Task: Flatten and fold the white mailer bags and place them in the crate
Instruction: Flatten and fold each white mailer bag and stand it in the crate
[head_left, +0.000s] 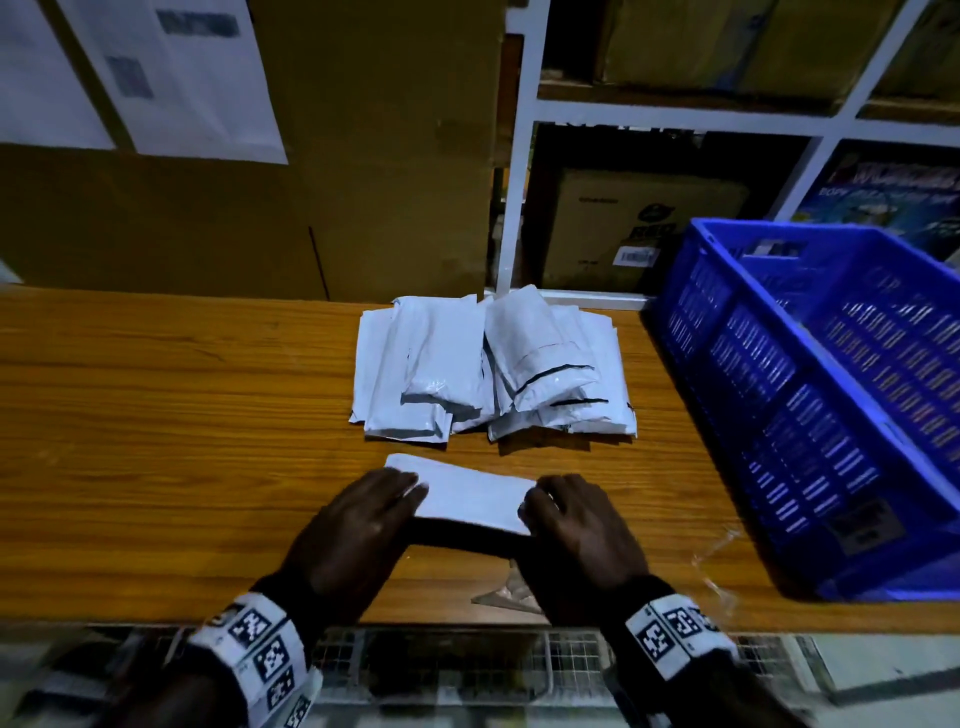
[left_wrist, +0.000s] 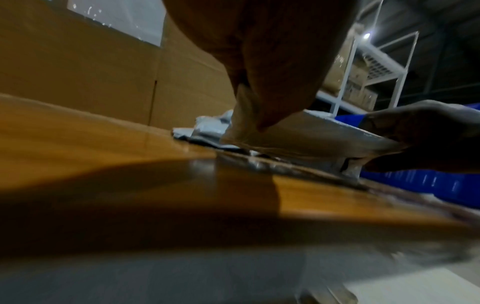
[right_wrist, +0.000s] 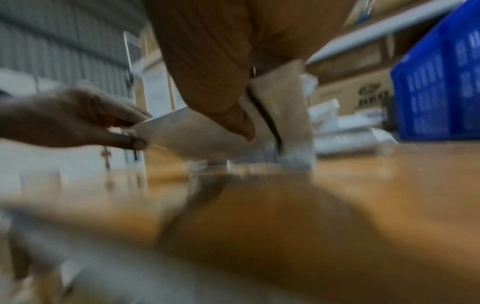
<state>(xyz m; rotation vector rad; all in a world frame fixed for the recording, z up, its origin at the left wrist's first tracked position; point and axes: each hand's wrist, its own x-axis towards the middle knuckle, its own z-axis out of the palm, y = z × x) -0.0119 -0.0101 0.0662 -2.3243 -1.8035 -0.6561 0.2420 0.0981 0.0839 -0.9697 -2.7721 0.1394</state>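
1. White mailer bag (head_left: 470, 493) held just above the wooden table (head_left: 156, 415), on the near side of the pile of mailer bags (head_left: 488, 364) and apart from it, well left of the blue crate (head_left: 831, 395).
2. Long axis running left to right, parallel to the pile's near edge; the left end sits slightly farther away than the right. A dark strip shows along its near edge, shadow or underside, hard to tell which. Cannot tell which end carries the opening.
3. Left hand (head_left: 358, 525) pinching the left end, thumb below and fingers (right_wrist: 130, 117) on top, as seen from the right wrist. Right hand (head_left: 582, 530) clamped on the right end, fingers curled over the edge.
4. Likely risks: slick plastic sliding out of either pinch; uneven tension between the two ends skewing the crease; trapped air springing the fold open once released.
5. Farther out: carrying the bag right toward the crate could catch the scrap of clear film (head_left: 717, 561) near the crate's base, or brush the pile's near corner and scatter it.
6. Crate interior looks bare where visible, so probably an early stage of the job.
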